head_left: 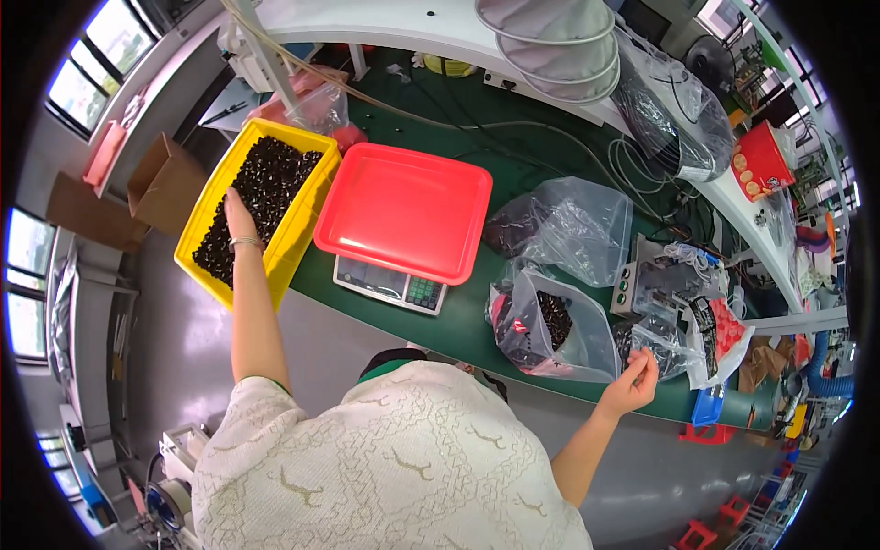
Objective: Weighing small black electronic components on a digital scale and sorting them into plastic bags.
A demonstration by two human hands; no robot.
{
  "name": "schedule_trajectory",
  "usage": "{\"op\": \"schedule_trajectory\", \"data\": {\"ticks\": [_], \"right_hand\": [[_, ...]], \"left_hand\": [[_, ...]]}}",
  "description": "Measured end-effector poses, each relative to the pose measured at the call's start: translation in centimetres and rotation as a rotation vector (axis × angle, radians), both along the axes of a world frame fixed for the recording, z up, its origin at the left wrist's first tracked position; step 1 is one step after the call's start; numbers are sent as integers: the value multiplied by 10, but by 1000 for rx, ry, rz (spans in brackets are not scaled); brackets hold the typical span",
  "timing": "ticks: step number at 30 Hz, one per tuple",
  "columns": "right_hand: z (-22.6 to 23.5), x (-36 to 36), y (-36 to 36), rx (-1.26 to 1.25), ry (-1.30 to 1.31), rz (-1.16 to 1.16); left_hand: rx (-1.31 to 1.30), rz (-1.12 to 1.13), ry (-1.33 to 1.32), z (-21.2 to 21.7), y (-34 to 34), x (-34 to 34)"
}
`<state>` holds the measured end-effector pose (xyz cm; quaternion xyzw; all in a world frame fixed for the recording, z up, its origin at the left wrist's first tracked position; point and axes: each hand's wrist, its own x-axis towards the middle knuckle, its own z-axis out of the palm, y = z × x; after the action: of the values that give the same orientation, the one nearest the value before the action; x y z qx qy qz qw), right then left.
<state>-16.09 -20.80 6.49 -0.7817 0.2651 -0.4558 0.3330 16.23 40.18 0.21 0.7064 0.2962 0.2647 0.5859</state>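
My left hand point(240, 220) reaches into a yellow bin point(302, 234) at the left. Its fingers are stretched out along the small black parts point(273, 188) that fill the bin, many with pale ends. On the right, my right hand point(632, 385) is raised by the table's front edge, fingers curled together; what they hold, if anything, cannot be made out. Close to it stands an open clear plastic bag point(587, 330) with similar dark parts point(555, 319) inside. Between my hands is a counting scale point(380, 282) under a red tray point(403, 211) that looks bare.
Another clear bag point(573, 225) lies behind the open one. A metal control box point(655, 280), a red and white packet point(720, 335) and a blue tray point(709, 403) are at the right. A grey duct point(555, 46) hangs at the back; cables cross the green table point(513, 147).
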Motion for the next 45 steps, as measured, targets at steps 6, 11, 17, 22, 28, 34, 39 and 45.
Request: {"op": "schedule_trajectory", "data": {"ticks": [6,11,17,22,28,34,39,45], "right_hand": [[9,6,7,-52,-80,-122],[33,-6,16,-322,55,-137],[48,-100,24,-337,-72,-252],[15,-248,43,-204,-73,-581],[-18,-399,60,-177,-76,-761],[-20,-532,73,5,-26,-871],[-39,-610,83,215,-130,-955],[-63,-674,4,394,-278,-1042]], "left_hand": [[825,-287,-394,80,-138,-33],[410,-1316,-791,111,-298,-122],[223,-2212,-1000,151,-396,-210],[194,-2238,-974,155,-437,-289],[131,-2395,-773,154,-496,-441],[635,-3113,-950,82,-612,-618],[1654,-2889,-691,-104,-686,-660],[1707,-2814,584,-267,-725,-552]]}}
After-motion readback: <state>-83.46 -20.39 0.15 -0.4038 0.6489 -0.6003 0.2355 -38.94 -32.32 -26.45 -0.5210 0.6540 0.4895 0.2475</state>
